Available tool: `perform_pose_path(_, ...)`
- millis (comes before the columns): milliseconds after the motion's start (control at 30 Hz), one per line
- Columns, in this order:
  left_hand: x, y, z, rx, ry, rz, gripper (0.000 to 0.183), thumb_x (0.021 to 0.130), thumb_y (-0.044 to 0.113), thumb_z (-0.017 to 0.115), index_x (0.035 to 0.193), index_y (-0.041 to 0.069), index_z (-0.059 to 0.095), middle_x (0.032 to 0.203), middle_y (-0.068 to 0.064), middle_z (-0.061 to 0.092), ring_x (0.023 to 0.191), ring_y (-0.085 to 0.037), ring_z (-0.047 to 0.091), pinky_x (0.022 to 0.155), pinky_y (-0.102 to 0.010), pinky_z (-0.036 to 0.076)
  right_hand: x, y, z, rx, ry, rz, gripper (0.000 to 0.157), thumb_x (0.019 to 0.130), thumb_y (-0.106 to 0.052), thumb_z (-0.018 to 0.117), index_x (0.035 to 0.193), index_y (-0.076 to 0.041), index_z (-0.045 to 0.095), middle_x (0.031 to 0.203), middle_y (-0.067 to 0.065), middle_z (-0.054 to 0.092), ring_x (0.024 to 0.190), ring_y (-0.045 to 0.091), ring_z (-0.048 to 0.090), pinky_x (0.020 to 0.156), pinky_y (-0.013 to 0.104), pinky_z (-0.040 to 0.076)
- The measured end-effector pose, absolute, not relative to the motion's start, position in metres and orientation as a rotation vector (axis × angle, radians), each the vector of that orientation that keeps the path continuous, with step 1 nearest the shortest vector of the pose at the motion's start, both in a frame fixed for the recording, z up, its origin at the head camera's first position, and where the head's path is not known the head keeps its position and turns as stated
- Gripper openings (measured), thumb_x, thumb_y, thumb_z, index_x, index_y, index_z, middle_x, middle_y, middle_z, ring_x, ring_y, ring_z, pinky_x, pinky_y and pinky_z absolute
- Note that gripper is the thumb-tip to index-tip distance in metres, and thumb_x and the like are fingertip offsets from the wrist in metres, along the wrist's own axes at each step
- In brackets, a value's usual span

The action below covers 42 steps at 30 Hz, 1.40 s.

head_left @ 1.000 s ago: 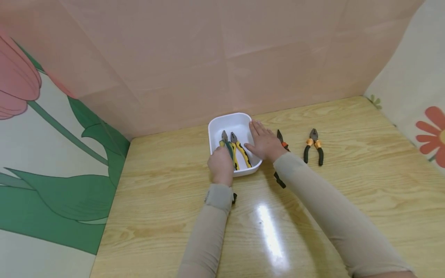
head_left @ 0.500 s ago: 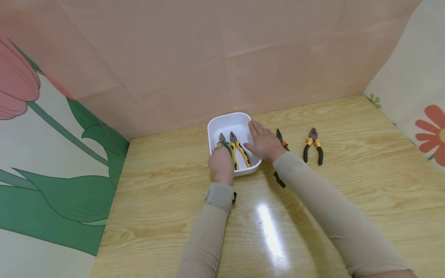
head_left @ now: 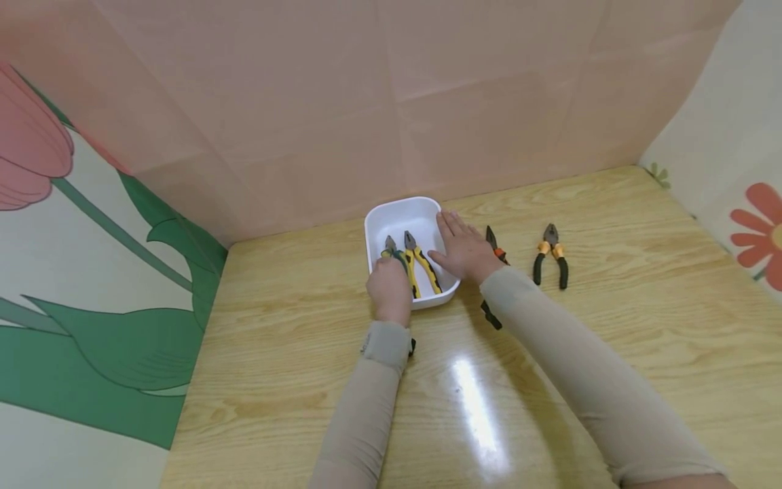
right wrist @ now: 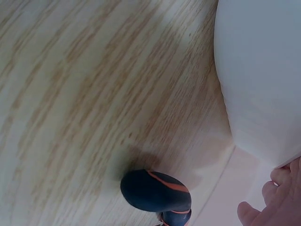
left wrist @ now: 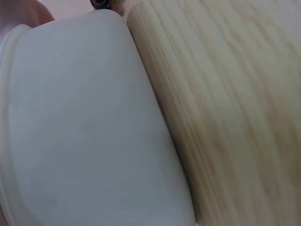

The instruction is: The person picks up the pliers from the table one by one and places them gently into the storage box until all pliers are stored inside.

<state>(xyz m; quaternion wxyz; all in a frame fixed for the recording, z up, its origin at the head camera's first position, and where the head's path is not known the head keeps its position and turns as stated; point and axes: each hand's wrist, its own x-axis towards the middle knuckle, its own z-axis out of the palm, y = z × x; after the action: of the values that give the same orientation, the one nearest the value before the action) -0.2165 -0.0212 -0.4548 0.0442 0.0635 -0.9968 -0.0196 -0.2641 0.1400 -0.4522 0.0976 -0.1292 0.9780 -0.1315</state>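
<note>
A white plastic box (head_left: 400,210) stands near the back of the table, with two pairs of pliers lying in it. My left hand (head_left: 389,291) reaches over its near left side and grips the green-and-yellow pliers (head_left: 391,242), whose handles are mostly hidden under the fingers. Just to the right lie the yellow-and-black pliers (head_left: 431,274), untouched. My right hand (head_left: 466,254) rests on the box's right rim with fingers straight. In the left wrist view the box wall (left wrist: 84,117) fills much of the picture, so the left hand's hold is not visible there.
Red-and-black pliers (head_left: 492,238) lie on the wooden table (head_left: 275,339), partly covered by the right forearm. Farther right are orange-and-black pliers (head_left: 552,238) with spread handles. A pink covering (head_left: 293,136) rises behind the box. One dark handle (right wrist: 157,190) shows in the right wrist view.
Over the last second the green-and-yellow pliers' head has shifted slightly left and down with the left hand. The right hand stays on the rim.
</note>
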Motion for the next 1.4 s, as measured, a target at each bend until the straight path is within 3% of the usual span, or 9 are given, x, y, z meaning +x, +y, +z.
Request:
perform_pose_path(200, -0.2155, -0.0202, -0.4555, 0.202, -3.035, -0.087, 0.026, 0.105, 0.016, 0.054, 0.109, -0.004, 0.071, 0.098, -0.012, 0.071, 0.076, -0.020, 0.072, 0.064, -0.033, 0.062, -0.2635, 0.1406, -0.4519, -0.381, 2.894, -0.392, 0.089, 0.105, -0.051, 0.043, 0.161, -0.003, -0.008, 0.169, 0.015, -0.008, 0.155, 0.032, -0.008, 0.125, 0.054, 0.006)
perform_pose_path(333, -0.2141, -0.0204, -0.4561, 0.186, -3.029, -0.133, 0.028, 0.106, 0.017, 0.054, 0.120, -0.003, 0.068, 0.099, -0.013, 0.071, 0.079, -0.021, 0.072, 0.067, -0.034, 0.062, -0.2631, 0.1405, -0.4516, -0.386, 2.895, -0.384, 0.089, 0.105, -0.050, 0.044, 0.161, -0.003, -0.007, 0.169, 0.016, -0.006, 0.155, 0.032, -0.007, 0.125, 0.054, 0.007)
perform_pose_path(600, -0.2136, -0.0211, -0.4574, 0.085, -3.002, -0.168, 0.022, 0.103, 0.018, 0.059, 0.102, 0.004, 0.075, 0.092, -0.009, 0.072, 0.082, -0.020, 0.070, 0.070, -0.036, 0.062, -0.2630, 0.1414, -0.4518, -0.401, 2.902, -0.366, 0.089, 0.105, -0.050, 0.044, 0.160, -0.001, -0.007, 0.169, 0.018, -0.004, 0.155, 0.034, -0.006, 0.125, 0.055, 0.009)
perform_pose_path(967, -0.2140, -0.0216, -0.4590, 0.100, -3.026, -0.171, 0.026, 0.104, 0.027, 0.058, 0.103, 0.006, 0.074, 0.093, -0.007, 0.069, 0.080, -0.018, 0.066, 0.067, -0.033, 0.061, -0.2619, 0.1413, -0.4519, -0.390, 2.895, -0.353, 0.089, 0.106, -0.051, 0.042, 0.160, -0.002, -0.008, 0.169, 0.017, -0.007, 0.155, 0.033, -0.007, 0.125, 0.054, 0.008)
perform_pose_path(1400, -0.2142, -0.0224, -0.4599, 0.093, -2.970, -0.306, 0.026, 0.101, 0.028, 0.061, 0.106, 0.006, 0.073, 0.097, -0.009, 0.068, 0.080, -0.023, 0.068, 0.065, -0.039, 0.061, -0.2625, 0.1417, -0.4533, -0.385, 2.895, -0.376, 0.089, 0.105, -0.050, 0.045, 0.161, -0.002, -0.006, 0.169, 0.017, -0.006, 0.155, 0.034, -0.005, 0.125, 0.055, 0.007)
